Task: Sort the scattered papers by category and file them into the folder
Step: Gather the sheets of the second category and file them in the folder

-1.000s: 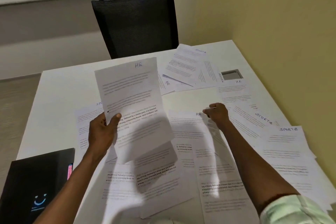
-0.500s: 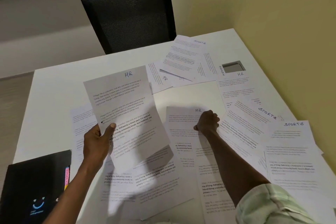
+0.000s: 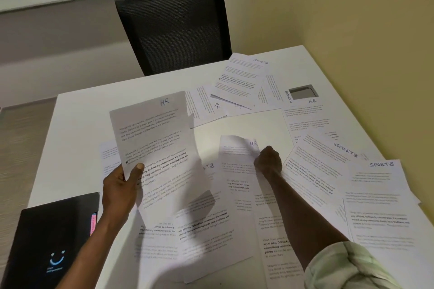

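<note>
My left hand (image 3: 121, 189) grips a sheet marked HR (image 3: 155, 145) by its left edge and holds it up above the table. My right hand (image 3: 268, 161) pinches the top right corner of a second HR sheet (image 3: 237, 171) in the middle of the table, and that top edge curls up off the surface. Several more printed sheets lie scattered around, some marked SPORTS (image 3: 380, 185), one at the back also marked SPORTS (image 3: 242, 77), another marked HR (image 3: 307, 115). A black folder (image 3: 51, 241) with a pink tab lies at the front left.
The white table (image 3: 82, 129) has a bare strip along its left and back. A black mesh chair (image 3: 176, 26) stands behind the far edge. A yellow wall runs close along the right side. A grey cutout (image 3: 303, 91) sits near the back right.
My right hand has closed on the corner of the middle HR sheet and begun lifting its top edge. My left hand keeps its HR sheet raised.
</note>
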A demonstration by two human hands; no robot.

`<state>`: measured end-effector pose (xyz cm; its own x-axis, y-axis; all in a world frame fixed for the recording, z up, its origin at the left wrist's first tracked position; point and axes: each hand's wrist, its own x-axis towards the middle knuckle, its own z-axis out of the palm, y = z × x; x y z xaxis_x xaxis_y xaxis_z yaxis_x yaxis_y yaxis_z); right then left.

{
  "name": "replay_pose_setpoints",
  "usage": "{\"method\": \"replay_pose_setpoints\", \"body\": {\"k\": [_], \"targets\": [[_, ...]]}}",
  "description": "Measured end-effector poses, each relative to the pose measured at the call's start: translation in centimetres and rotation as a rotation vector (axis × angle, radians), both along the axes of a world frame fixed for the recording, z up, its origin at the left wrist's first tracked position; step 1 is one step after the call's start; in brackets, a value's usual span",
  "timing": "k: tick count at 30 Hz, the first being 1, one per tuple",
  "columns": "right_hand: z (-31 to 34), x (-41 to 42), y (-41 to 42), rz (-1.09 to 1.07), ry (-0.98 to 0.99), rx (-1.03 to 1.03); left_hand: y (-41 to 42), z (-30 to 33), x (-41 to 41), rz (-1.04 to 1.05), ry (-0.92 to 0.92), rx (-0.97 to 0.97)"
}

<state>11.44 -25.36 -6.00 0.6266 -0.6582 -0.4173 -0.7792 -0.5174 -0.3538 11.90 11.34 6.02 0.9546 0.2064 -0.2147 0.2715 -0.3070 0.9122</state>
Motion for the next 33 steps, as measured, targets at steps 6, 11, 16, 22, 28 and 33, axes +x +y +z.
{"method": "replay_pose_setpoints", "body": {"k": [6, 11, 16, 22, 28, 33], "targets": [[5.6, 0.5, -0.9, -0.093, -0.511, 0.297, -0.1, 2.0, 0.5, 0.025, -0.105, 0.018], [14.3, 2.4, -0.7, 0.118, -0.702, 0.264, -0.1, 3.2, 1.6, 0.027, -0.191, 0.152], [23.7, 1.4, 1.7, 0.33, -0.764, 0.259, -1.1, 4.9, 2.5, 0.042, -0.223, 0.125], [30.0, -0.6, 3.0, 0.467, -0.722, 0.731, -1.6, 6.8, 3.1, -0.058, -0.159, -0.047], [27.4, 0.0, 3.3, 0.315, -0.71, 1.199, -3.1, 8.8, 1.1, -0.322, -0.045, -0.195], [23.1, -0.9, 5.6, 0.122, -0.754, 0.877, -4.9, 9.2, -1.3, -0.388, 0.174, -0.414]]}}
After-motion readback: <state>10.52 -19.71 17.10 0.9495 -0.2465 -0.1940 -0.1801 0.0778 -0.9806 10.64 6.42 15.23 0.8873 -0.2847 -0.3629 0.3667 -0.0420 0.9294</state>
